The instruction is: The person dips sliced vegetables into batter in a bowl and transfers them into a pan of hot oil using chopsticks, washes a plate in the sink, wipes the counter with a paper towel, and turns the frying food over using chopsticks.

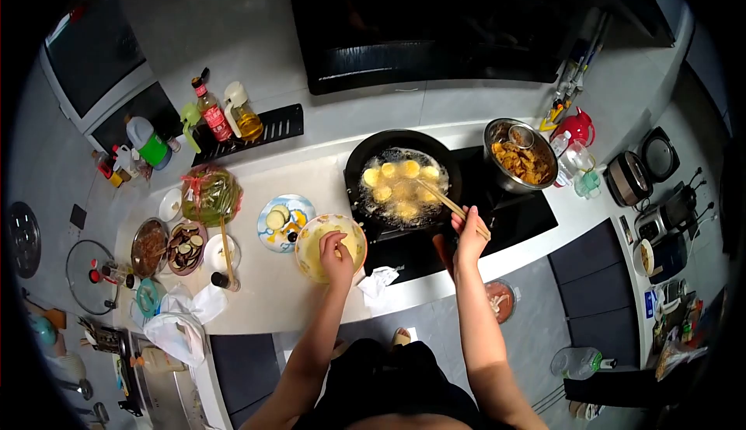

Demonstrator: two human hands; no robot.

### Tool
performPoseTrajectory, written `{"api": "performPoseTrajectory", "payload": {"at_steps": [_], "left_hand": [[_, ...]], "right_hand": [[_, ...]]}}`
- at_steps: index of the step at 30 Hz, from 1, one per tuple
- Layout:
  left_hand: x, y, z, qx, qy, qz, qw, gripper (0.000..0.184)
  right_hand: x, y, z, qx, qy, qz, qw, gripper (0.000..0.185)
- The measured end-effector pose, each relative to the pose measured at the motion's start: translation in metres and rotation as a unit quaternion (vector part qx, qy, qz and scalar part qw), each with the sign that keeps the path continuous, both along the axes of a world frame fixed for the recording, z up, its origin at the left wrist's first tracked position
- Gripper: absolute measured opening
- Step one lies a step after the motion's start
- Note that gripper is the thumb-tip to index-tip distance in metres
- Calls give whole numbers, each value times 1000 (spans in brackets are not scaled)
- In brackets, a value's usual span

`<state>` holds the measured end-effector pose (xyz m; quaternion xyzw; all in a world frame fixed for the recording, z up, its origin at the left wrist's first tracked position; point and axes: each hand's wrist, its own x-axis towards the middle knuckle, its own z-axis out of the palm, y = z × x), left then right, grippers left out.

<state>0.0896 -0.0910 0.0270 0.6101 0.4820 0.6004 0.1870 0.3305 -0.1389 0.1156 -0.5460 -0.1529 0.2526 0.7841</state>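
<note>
Yellow-coated round slices [409, 169], about seven, afloat in bubbling oil [400, 184] inside the black wok [400, 139], on the left part of the black cooktop [521, 226]; pale to golden in colour, so probably partway fried rather than finished; right hand [470, 237] closed around a pair of wooden chopsticks [443, 199], tips slanting far and left to a slice at the right of the oil; left hand [336, 256] over the floral-rimmed bowl [360, 237] of pale yellow batter [312, 251], left of and nearer than the wok, fingers curled in together; cannot tell about anything pinched between them; pale slices [275, 219] on the blue-and-white plate [289, 198] left of that bowl and a little farther off, seemingly not yet coated or fried; browned pieces [522, 164] heaped in the stainless-steel bowl [509, 187] right of the wok, apparently already cooked, though cannot tell whether of the same food; farther left on the counter [264, 290], dark-skinned slices [183, 249], likely eggplant, beside brownish mince [149, 245], with no clear sign of frying on either.
</note>
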Motion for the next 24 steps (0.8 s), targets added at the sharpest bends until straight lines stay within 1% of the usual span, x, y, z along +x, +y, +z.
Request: {"api": "performPoseTrajectory", "payload": {"at_steps": [1,2,3,5,7,9,11,12,13,14,15,18,22,24], "left_hand": [[-7,-3,-1,2,2,5,1000,24],[-16,-8,-1,-9,12,11,1000,24],[-24,-11,-5,-20,9,14,1000,24],[-43,-16,-15,-41,3,23,999,24],[-62,-19,-25,-51,3,39,998,22],[-76,-22,-33,-53,-12,50,997,21],[-89,-24,-41,-48,-41,58,996,22],[-95,-25,-44,-50,-27,66,996,22],[-101,-26,-48,-52,-12,73,996,22],[-107,-27,-51,-53,2,81,995,22],[-111,-29,-49,-63,-1,84,994,22],[-118,-36,-45,-88,-12,94,992,22],[-125,-38,-43,-84,-17,102,991,23],[-127,-38,-43,-86,-5,107,990,24]], "right_hand": [[-16,-10,2,-1,13,7,1000,32],[-29,-21,4,-45,63,42,996,34],[-45,-25,-1,-19,27,35,999,35],[-77,-35,-7,-20,54,54,997,36],[-102,-42,-21,-41,79,135,987,36],[-124,-43,-42,-62,76,220,971,36],[-141,-39,-62,-90,26,286,954,32],[-149,-37,-69,-87,5,302,949,28],[-153,-37,-75,-102,-73,324,938,24],[-153,-37,-80,-94,-217,325,916,21],[-155,-37,-79,-84,-357,317,874,18],[-163,-32,-84,-14,-520,296,801,15],[-165,-26,-89,-89,-572,356,734,14],[-162,-18,-108,-55,-549,319,771,16]]}}
